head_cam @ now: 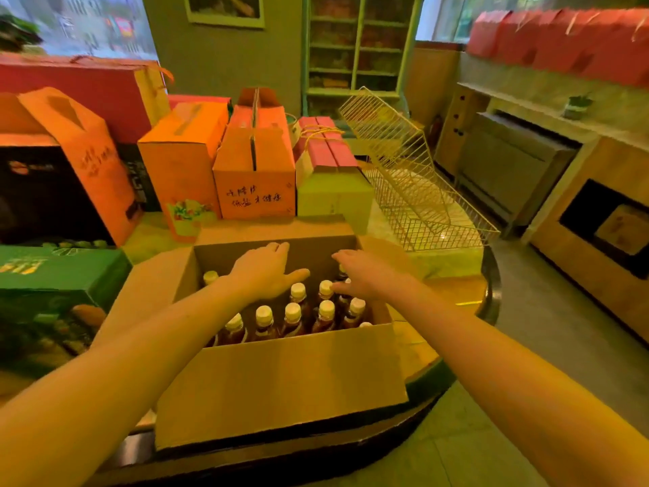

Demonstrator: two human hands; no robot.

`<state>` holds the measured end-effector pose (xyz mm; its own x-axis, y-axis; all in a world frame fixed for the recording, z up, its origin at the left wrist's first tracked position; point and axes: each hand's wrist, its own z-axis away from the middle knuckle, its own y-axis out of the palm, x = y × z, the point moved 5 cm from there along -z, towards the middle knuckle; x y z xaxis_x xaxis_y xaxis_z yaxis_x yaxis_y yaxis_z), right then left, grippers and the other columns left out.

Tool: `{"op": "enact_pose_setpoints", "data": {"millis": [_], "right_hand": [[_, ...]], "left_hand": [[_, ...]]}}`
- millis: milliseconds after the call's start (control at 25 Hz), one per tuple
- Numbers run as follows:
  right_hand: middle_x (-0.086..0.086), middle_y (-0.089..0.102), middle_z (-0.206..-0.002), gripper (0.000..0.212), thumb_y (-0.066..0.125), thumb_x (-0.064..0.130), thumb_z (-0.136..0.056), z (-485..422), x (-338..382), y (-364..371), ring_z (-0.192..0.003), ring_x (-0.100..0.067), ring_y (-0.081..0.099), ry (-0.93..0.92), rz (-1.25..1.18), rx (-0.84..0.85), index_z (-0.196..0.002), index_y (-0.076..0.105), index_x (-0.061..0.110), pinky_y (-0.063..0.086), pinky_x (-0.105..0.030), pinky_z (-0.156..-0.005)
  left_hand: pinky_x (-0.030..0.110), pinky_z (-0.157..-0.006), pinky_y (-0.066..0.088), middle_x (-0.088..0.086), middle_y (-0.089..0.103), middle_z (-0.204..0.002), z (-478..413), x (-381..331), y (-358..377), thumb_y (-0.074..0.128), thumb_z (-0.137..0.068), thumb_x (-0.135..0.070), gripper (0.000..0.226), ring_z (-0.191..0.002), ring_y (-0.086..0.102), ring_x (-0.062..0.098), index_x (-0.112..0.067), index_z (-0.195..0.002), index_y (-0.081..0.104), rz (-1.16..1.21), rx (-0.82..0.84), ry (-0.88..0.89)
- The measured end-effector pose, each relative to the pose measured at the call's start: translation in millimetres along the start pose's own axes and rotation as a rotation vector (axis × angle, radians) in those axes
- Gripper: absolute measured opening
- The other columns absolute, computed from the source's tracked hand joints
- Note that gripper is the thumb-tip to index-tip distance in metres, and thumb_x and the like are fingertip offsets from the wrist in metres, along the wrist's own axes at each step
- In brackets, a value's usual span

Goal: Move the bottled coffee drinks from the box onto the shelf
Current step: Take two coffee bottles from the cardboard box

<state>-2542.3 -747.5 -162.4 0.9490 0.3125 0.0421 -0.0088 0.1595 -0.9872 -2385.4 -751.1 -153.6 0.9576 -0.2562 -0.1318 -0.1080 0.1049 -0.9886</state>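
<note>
An open cardboard box (pixel 281 381) sits in front of me on a round table. Several brown coffee bottles (pixel 293 318) with pale caps stand upright inside it. My left hand (pixel 267 272) hovers over the back left of the box, fingers spread and palm down, holding nothing. Over the back right bottles, my right hand (pixel 361 274) is spread too, its thumb close to a cap; whether it touches is unclear. A tiered wire shelf (pixel 414 191) stands empty behind the box to the right.
Orange gift boxes (pixel 253 163), a pink box (pixel 326 145) and a large red box (pixel 80 89) crowd the table behind the carton. A green box (pixel 56 286) lies at the left. Wooden counters (pixel 569 219) line the right wall across a strip of floor.
</note>
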Motion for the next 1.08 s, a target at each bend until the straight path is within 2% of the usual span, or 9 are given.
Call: {"op": "enact_pose_setpoints", "data": {"millis": [160,320,480,560,720,800,920,1000,1080], "right_hand": [[-0.010,0.036,-0.149,0.067,0.054,0.040,-0.091,-56,-12,36,-0.135,-0.027,0.037,0.034,-0.174,0.053,-0.144,0.029,0.009,0.036,-0.040,-0.109],[-0.011,0.038,-0.148,0.064,0.057,0.032,-0.091,-94,-22,91,-0.135,-0.026,0.038,0.206,-0.573,0.103,-0.144,0.030,0.010,0.036,-0.036,-0.106],[-0.009,0.039,-0.147,0.065,0.061,0.024,-0.089,-113,-35,133,-0.130,-0.024,0.043,0.243,-0.649,0.148,-0.144,0.029,0.010,0.037,-0.030,-0.099],[-0.009,0.046,-0.140,0.061,0.065,0.019,-0.086,-118,-45,144,-0.127,-0.023,0.046,0.253,-0.666,0.163,-0.139,0.037,0.008,0.036,-0.027,-0.098],[-0.010,0.059,-0.118,0.043,0.071,0.010,-0.075,-134,-53,162,-0.114,-0.028,0.054,0.236,-0.641,0.223,-0.115,0.055,0.008,0.043,-0.039,-0.094],[-0.010,0.063,-0.113,0.039,0.074,0.010,-0.072,-141,-52,166,-0.110,-0.028,0.057,0.219,-0.660,0.230,-0.108,0.060,0.008,0.043,-0.042,-0.093],[-0.007,0.065,-0.118,0.044,0.077,0.010,-0.071,-146,-54,168,-0.114,-0.021,0.056,0.233,-0.734,0.231,-0.113,0.063,0.011,0.041,-0.036,-0.099],[-0.005,0.066,-0.118,0.045,0.078,0.011,-0.072,-147,-54,170,-0.114,-0.018,0.057,0.241,-0.779,0.221,-0.114,0.064,0.011,0.040,-0.029,-0.095],[-0.004,0.067,-0.116,0.043,0.078,0.012,-0.072,-147,-52,174,-0.112,-0.017,0.058,0.240,-0.833,0.197,-0.113,0.065,0.012,0.042,-0.029,-0.094]], "left_hand": [[0.042,-0.102,0.040,0.013,0.034,-0.148,-47,20,37,0.038,-0.090,-0.057,0.075,-0.131,0.041,0.030,-0.009,-0.146,0.022,0.030,0.060,0.003],[0.040,-0.107,0.034,0.013,0.027,-0.152,-92,38,93,0.044,-0.091,-0.052,0.076,-0.137,0.032,0.028,-0.010,-0.148,0.017,0.262,0.259,0.016],[0.036,-0.111,0.028,0.009,0.023,-0.155,-113,50,136,0.056,-0.086,-0.048,0.083,-0.141,0.025,0.024,-0.012,-0.149,0.015,0.392,0.363,0.024],[0.035,-0.111,0.030,0.007,0.028,-0.153,-116,53,154,0.061,-0.084,-0.047,0.082,-0.140,0.029,0.023,-0.013,-0.147,0.021,0.428,0.384,0.009],[0.034,-0.097,0.044,0.003,0.057,-0.128,-125,58,181,0.071,-0.078,-0.039,0.058,-0.120,0.052,0.020,-0.017,-0.128,0.052,0.630,0.419,-0.087],[0.031,-0.092,0.045,0.001,0.062,-0.120,-129,61,185,0.076,-0.074,-0.034,0.052,-0.114,0.055,0.017,-0.018,-0.120,0.059,0.657,0.422,-0.112],[0.027,-0.090,0.042,-0.001,0.062,-0.120,-134,62,187,0.080,-0.069,-0.029,0.053,-0.114,0.054,0.015,-0.019,-0.118,0.061,0.657,0.420,-0.100],[0.025,-0.089,0.043,-0.002,0.064,-0.118,-133,61,187,0.082,-0.067,-0.025,0.051,-0.112,0.056,0.014,-0.020,-0.115,0.064,0.647,0.403,-0.088],[0.029,-0.090,0.046,-0.002,0.067,-0.113,-133,60,189,0.082,-0.065,-0.023,0.047,-0.109,0.058,0.014,-0.020,-0.109,0.066,0.623,0.374,-0.083]]}}
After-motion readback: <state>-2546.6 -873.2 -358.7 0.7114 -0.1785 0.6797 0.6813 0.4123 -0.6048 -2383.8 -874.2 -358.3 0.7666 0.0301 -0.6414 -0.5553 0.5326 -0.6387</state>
